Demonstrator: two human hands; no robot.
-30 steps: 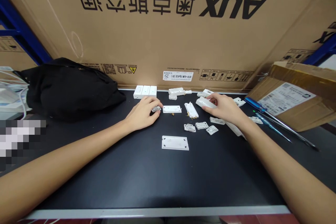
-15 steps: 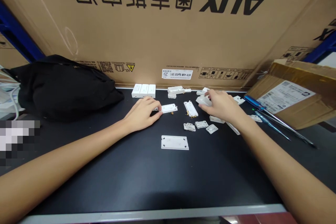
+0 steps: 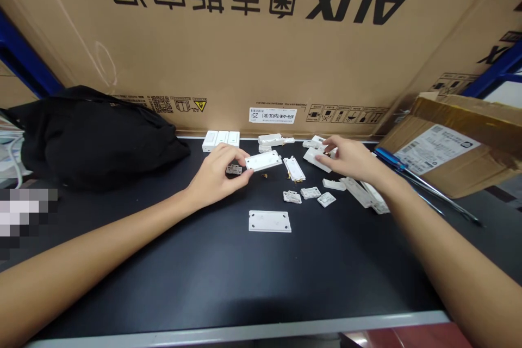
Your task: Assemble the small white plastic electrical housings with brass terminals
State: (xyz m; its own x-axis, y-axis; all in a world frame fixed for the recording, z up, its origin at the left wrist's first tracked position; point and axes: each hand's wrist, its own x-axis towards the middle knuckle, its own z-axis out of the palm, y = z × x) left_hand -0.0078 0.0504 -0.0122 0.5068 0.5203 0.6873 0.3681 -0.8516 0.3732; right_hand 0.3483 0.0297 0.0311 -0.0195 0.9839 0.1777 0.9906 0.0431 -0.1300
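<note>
My left hand pinches a white rectangular plastic plate by its left end, and the plate is tilted up off the table. Under those fingers lies a small white slotted piece. Toward the right, my right hand has thumb and fingers closed on a white plastic casing; part of it is hidden by the fingers. Between the hands rests another white plate with brass-coloured bits at its edge. A flat white plate with corner holes lies nearer to me.
Several small white pieces and long white strips are scattered at centre right. White boxed units stand at the back. A black cloth bag lies left; screwdrivers lie beside a cardboard box at right.
My left hand has lifted the white plate from the table. My right hand has shifted a little, and the casing under it has turned. The view has moved slightly.
</note>
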